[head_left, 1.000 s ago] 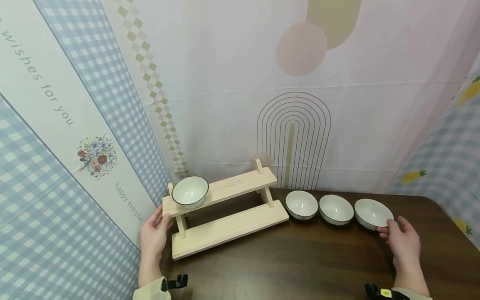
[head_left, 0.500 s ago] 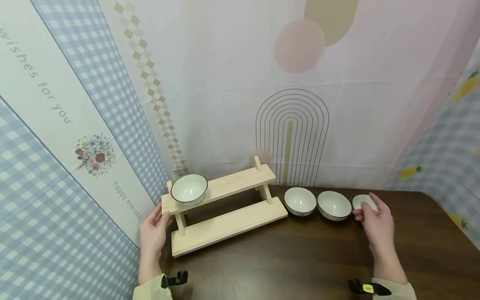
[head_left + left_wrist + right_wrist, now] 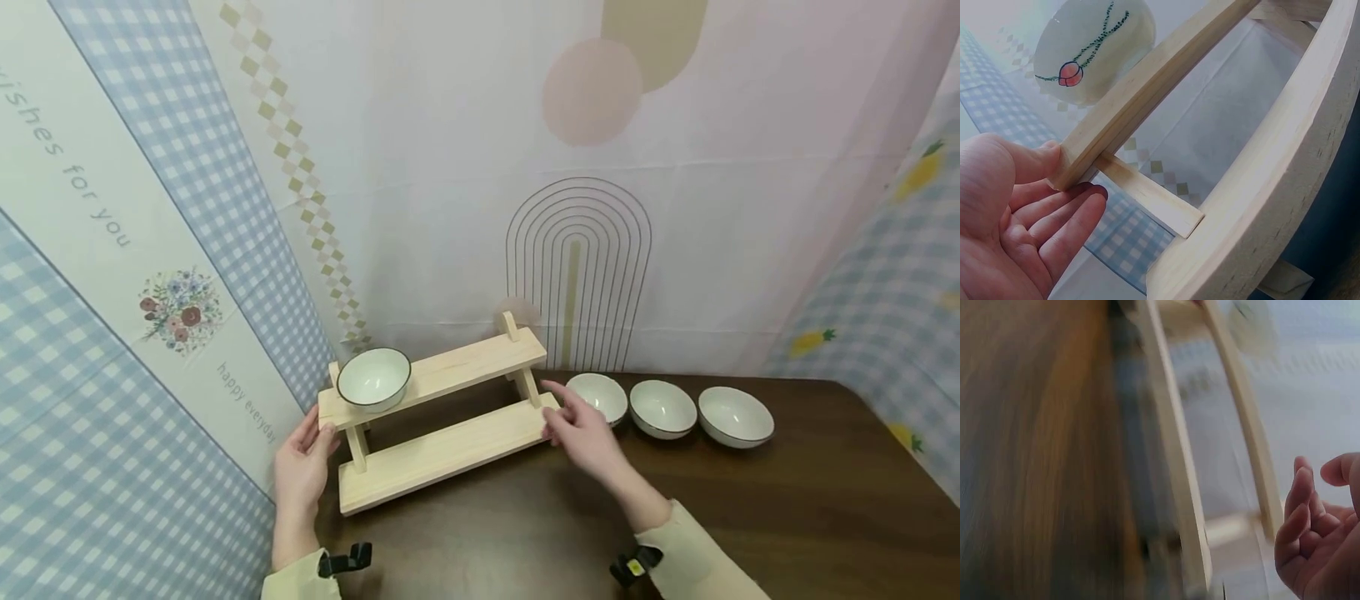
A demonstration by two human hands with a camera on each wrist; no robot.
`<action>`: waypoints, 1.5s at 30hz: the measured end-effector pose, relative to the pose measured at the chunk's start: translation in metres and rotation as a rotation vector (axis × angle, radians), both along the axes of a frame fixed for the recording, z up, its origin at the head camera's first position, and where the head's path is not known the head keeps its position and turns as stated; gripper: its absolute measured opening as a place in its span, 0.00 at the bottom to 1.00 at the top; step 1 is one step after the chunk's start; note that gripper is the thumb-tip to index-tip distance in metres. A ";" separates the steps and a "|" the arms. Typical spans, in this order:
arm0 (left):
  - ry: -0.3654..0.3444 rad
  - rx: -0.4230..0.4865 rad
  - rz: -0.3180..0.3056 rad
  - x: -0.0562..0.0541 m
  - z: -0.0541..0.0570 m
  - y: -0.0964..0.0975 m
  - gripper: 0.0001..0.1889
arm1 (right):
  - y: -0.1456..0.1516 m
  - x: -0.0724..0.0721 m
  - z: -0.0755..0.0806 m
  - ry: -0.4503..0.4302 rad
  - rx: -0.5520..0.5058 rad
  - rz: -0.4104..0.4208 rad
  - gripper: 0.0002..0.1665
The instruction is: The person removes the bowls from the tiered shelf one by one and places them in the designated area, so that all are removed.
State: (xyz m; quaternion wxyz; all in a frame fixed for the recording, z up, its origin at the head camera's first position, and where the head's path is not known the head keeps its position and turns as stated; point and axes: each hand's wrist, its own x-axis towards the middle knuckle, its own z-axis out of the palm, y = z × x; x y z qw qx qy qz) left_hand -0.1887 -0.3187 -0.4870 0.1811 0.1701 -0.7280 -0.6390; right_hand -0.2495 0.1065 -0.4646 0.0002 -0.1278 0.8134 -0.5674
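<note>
A two-tier wooden shelf (image 3: 450, 454) stands at an angle on the dark table. My left hand (image 3: 300, 467) grips the left end of its upper board, thumb above and fingers below, as the left wrist view shows. On that board, near the held end, sits a white bowl (image 3: 373, 379) with a dark rim; its outside (image 3: 1094, 50) carries a red flower and green stems. My right hand (image 3: 585, 437) is beside the lower board's right end, fingers loosely bent and holding nothing. It partly covers the nearest of three white bowls (image 3: 606, 392) standing in a row.
The middle bowl (image 3: 663, 408) and the far right bowl (image 3: 736, 415) stand upright on the brown table (image 3: 750, 500). A printed cloth (image 3: 442, 250) hangs behind, and a blue checked cloth (image 3: 180, 467) closes off the left side, close to the shelf.
My right hand has let go of the far right bowl and swept left across the row to the shelf's right end. My left hand keeps its grip, and the bowls stay in place.
</note>
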 end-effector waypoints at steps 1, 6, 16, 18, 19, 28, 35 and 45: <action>0.002 0.000 0.000 -0.001 0.000 0.000 0.31 | -0.011 -0.001 0.002 0.004 0.005 0.037 0.30; 0.016 0.008 -0.006 -0.004 0.000 0.001 0.31 | -0.057 -0.008 0.007 0.003 0.009 0.169 0.29; 0.019 0.004 0.005 -0.003 -0.002 0.001 0.30 | -0.105 -0.019 0.012 -0.004 0.019 0.255 0.29; 0.021 0.002 0.005 -0.003 -0.001 0.001 0.30 | -0.111 -0.021 0.015 -0.006 0.016 0.260 0.30; 0.022 0.002 0.006 -0.003 -0.001 0.001 0.30 | -0.114 -0.022 0.016 -0.007 0.014 0.263 0.30; 0.019 0.013 0.007 -0.002 -0.001 0.001 0.30 | -0.140 -0.025 0.033 -0.004 0.016 0.274 0.31; 0.025 0.009 0.006 -0.001 -0.001 0.000 0.29 | -0.161 -0.023 0.046 -0.024 0.007 0.269 0.32; 0.021 0.013 0.006 0.000 0.002 0.000 0.30 | -0.179 -0.018 0.059 -0.017 0.029 0.258 0.34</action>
